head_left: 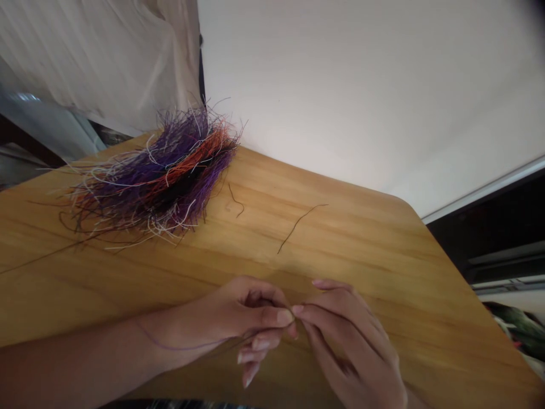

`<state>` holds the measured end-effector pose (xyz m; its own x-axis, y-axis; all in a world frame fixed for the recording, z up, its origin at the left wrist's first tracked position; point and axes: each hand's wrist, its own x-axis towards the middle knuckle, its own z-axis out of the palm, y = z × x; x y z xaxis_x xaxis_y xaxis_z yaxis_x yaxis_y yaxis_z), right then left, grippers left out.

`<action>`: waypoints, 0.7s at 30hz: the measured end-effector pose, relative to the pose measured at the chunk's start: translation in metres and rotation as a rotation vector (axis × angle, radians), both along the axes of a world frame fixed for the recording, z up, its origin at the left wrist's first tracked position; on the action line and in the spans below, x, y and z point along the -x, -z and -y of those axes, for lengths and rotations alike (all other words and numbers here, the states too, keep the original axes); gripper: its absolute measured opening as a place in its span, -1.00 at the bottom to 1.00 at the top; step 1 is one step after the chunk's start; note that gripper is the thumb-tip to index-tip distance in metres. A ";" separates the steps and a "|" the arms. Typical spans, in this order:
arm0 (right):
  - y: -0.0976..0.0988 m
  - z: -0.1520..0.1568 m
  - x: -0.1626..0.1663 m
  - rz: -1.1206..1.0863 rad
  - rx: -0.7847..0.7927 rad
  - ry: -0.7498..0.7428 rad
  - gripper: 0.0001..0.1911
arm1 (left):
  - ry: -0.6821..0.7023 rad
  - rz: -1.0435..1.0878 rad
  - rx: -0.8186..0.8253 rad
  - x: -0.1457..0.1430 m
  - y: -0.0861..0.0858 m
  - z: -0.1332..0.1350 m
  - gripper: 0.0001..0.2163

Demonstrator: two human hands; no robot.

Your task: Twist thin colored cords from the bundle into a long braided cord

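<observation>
My left hand point(259, 318) is closed in a pinch on a thin purple thread point(170, 346), which runs back below the palm and loops over the wrist. A darker strand point(230, 346) trails beside it under the fingers. The fingertips of my right hand point(349, 335) meet the left thumb and index finger, pinched at the same spot on the thread; the short bit between them is mostly hidden. Both hands are held just above the wooden table point(361, 238).
A large bundle of loose threads point(170, 176), purple, orange, black and white, lies at the table's back left. Two short dark threads, one curled point(235, 200) and one longer point(298, 224), lie beyond my hands. A white wall point(340, 85) borders the back edge; a pale curtain point(106, 57) hangs at the left.
</observation>
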<state>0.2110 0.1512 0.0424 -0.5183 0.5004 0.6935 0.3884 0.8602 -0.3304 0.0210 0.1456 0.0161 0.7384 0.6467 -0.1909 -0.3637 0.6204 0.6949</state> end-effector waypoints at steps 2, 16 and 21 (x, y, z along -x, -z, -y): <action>0.001 0.000 0.001 -0.001 0.011 0.010 -0.78 | -0.019 -0.028 -0.024 -0.001 -0.001 0.000 -0.82; 0.003 -0.013 -0.003 0.244 0.059 -0.022 -0.84 | -0.159 -0.412 -0.255 0.001 -0.006 -0.005 -0.79; 0.002 -0.013 -0.004 0.212 0.072 -0.021 -0.84 | -0.141 -0.381 -0.251 0.000 0.000 -0.006 -0.78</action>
